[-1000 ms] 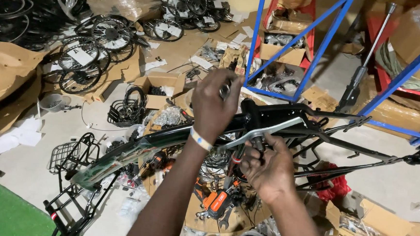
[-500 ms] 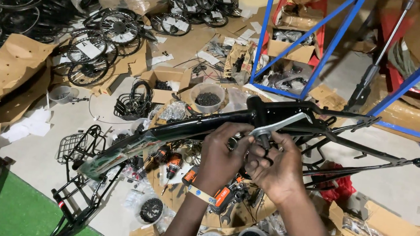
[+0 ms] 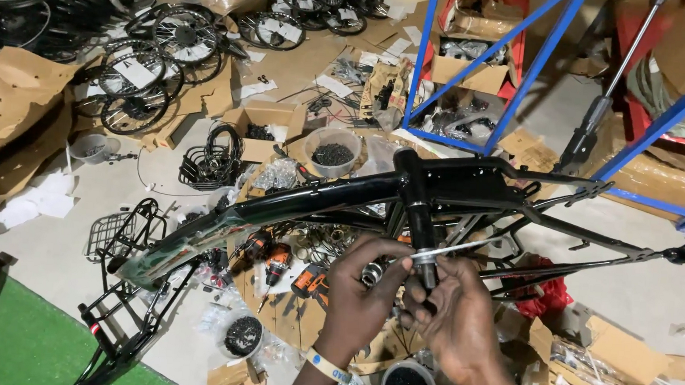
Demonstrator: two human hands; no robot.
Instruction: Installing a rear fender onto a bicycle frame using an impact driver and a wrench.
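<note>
A black bicycle frame point(image 3: 318, 199) hangs across the middle of the view. Its vertical tube point(image 3: 419, 213) comes down to my hands. My left hand point(image 3: 360, 301) is closed on a small metal fitting point(image 3: 372, 274) beside the tube's lower end. My right hand point(image 3: 454, 318) grips the bottom of that tube, and a thin silver rod point(image 3: 466, 246) runs out from my fingers toward the right. A pale band sits on my left wrist.
Orange power drills point(image 3: 279, 261) and tubs of small black parts point(image 3: 242, 335) lie on the floor below. A black wire basket and rack point(image 3: 118, 238), bicycle wheels point(image 3: 157, 50), cardboard boxes point(image 3: 264, 120), a blue metal stand point(image 3: 493, 67) and green matting point(image 3: 16, 339) surround them.
My left hand came down from the top of the frame to the lower end of the tube beside my right hand. The view shifted slightly.
</note>
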